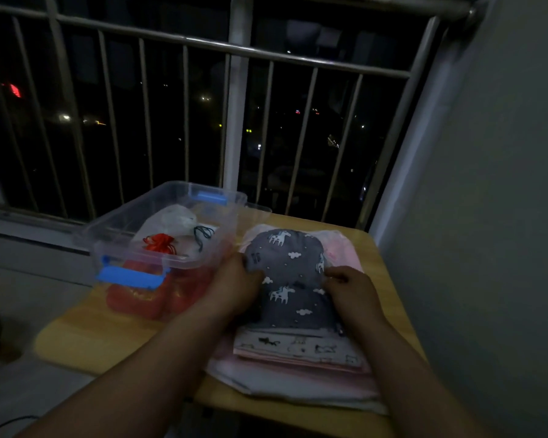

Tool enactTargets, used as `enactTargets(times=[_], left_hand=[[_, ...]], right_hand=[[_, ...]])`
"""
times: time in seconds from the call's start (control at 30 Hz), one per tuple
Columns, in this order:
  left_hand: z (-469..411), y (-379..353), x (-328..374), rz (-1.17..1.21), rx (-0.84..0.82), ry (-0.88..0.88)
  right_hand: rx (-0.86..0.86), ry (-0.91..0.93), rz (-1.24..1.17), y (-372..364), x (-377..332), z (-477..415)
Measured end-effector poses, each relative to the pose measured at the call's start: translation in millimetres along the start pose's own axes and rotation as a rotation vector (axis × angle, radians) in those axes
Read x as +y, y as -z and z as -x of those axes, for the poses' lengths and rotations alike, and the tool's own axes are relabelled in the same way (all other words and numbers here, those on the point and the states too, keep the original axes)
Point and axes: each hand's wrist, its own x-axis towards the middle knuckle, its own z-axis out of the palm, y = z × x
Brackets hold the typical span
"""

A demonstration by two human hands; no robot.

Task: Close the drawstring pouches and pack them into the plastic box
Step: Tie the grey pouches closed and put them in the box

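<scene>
The scene is dimly lit, grainy and muted in colour. Weak, even indoor light is spread over the table (389, 263) and the wall (503, 184) to its right; its source cannot be told. Beyond the table, night is rendered black, dotted with small blurred lights. The railing (298, 58) is bowed by wide-angle distortion. The plastic box (114, 226) on the table's left is smeared by motion blur.

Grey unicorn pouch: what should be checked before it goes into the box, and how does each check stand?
1. Grip on grey pouch: ok; left hand and right hand pinch its sides.
2. Pouch pulled shut: cannot tell.
3. Plastic box open: ok, no lid on.
4. Room inside: cannot tell; red pouch and white pouch already in.
</scene>
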Motion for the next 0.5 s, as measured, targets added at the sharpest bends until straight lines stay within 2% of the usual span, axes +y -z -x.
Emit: enactTargets(times=[0.17,0.27,0.33,0.43,0.5], left_hand=[[-6.9,-7.0,-3.5,0.043,0.092,-0.057],[-5.2,-8.3,0.5,0.091,0.125,-0.088],[-5.0,-10.0,2.2,0.153,0.113,-0.049],[-4.1,-9.5,6.2,0.338,0.072,0.089],[1.6,-7.0,11.6,0.47,0.018,0.167]], right_hand=[[-0.024,0.018,-0.052,1.5,3.4,-4.0],[-0.113,-0.048,-0.075,1.1,5.0,-5.1],[-0.156,-0.063,-0.122,3.9,1.7,-3.5],[-0.229,-0.117,-0.368,21.5,-13.9,1.0],[-0.389,-0.219,-0.565,38.3,-20.4,4.9]])
